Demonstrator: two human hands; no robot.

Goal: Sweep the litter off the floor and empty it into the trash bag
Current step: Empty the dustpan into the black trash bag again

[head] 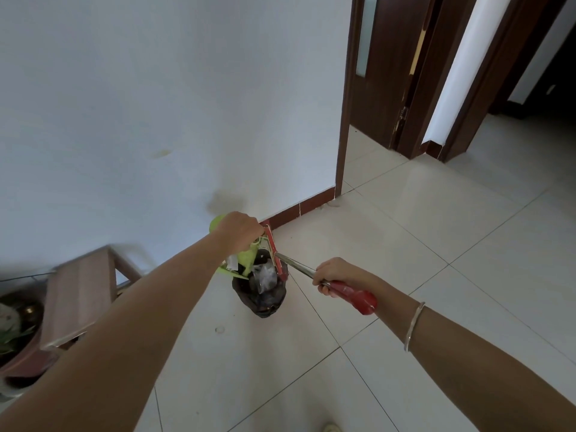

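Observation:
A black trash bag (pixel 265 299) stands open on the pale tiled floor near the wall, with clear plastic litter (pixel 263 274) showing in its mouth. My left hand (pixel 238 233) grips the green dustpan (pixel 246 260) by its handle and holds it tilted over the bag's opening. My right hand (pixel 335 277) is closed on the broom's (pixel 352 296) red grip, and the metal shaft runs up-left to the red broom head (pixel 276 254), which sits at the bag's rim against the dustpan.
A white wall (pixel 156 104) with a dark red skirting board runs behind the bag. A low wooden bench (pixel 74 291) and a potted plant (pixel 15 325) stand at the left. Dark wooden door frames (pixel 414 88) open at the upper right. Floor tiles stretch to the right.

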